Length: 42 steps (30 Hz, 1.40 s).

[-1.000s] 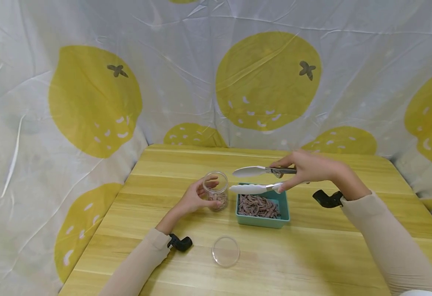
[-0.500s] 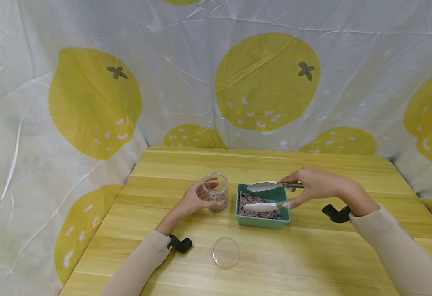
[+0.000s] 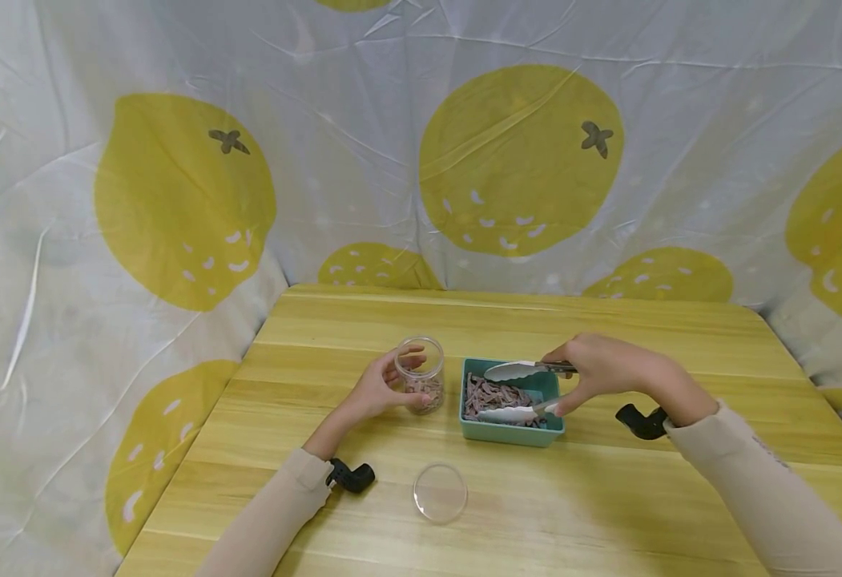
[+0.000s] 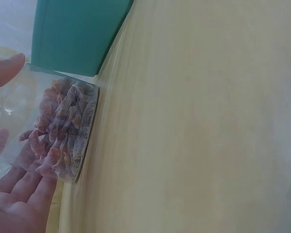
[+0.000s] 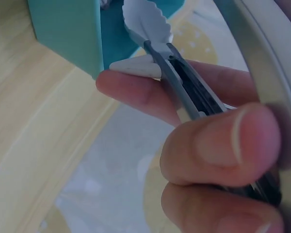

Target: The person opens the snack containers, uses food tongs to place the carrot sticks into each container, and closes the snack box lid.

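Note:
My left hand [image 3: 370, 393] curls round a clear jar [image 3: 421, 370] standing upright on the table, its mouth uncovered. Purplish-brown dried strips [image 4: 63, 126] fill the jar's lower part. My right hand [image 3: 611, 370] grips a pair of tongs [image 3: 513, 370] with white scalloped heads and metal arms. Both tong heads are spread apart inside a teal rectangular box [image 3: 510, 435], down among the similar strips [image 3: 491, 394] there. Most of those strips lie toward the box's left side. In the right wrist view, thumb and fingers wrap the tongs' arms.
A round clear lid [image 3: 440, 493] lies on the wooden table [image 3: 608, 513] in front of the jar and box. The box stands close to the jar's right. A lemon-print cloth [image 3: 363, 160] hangs behind and beside the table.
My right hand has lowered the tongs from above the box, moving them right and then down into the strips. The left hand and jar have stayed in place.

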Motion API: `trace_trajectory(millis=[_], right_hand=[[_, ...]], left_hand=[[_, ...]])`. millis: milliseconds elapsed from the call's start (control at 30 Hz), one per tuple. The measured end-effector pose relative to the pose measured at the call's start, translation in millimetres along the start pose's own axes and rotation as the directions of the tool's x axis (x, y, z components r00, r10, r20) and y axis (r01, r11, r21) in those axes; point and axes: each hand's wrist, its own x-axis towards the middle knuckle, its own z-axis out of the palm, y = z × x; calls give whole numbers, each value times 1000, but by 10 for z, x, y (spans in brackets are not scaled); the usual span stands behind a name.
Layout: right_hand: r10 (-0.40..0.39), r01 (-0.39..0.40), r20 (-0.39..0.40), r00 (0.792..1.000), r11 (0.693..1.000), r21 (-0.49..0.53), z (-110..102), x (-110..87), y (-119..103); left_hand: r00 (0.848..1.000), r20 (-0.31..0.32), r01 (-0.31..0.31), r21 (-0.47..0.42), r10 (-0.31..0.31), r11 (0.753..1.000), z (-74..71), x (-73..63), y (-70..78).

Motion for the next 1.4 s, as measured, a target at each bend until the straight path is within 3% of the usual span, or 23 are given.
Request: trace_trajectory(millis=[567,1067,1400], right_hand=[[41,-41,10,999,999,-3,102,36,-72],[25,-22,42,999,997,-75,96,46,-147],[13,-11,44,999,999,-45,81,42,-148]], left_hand=[[1000,5,-11,7,11,1000,-6,16,-12],[1000,17,-12,-4,12,1000,6,4,13],[1000,2,-13,0,13,1000,11,-8,27]])
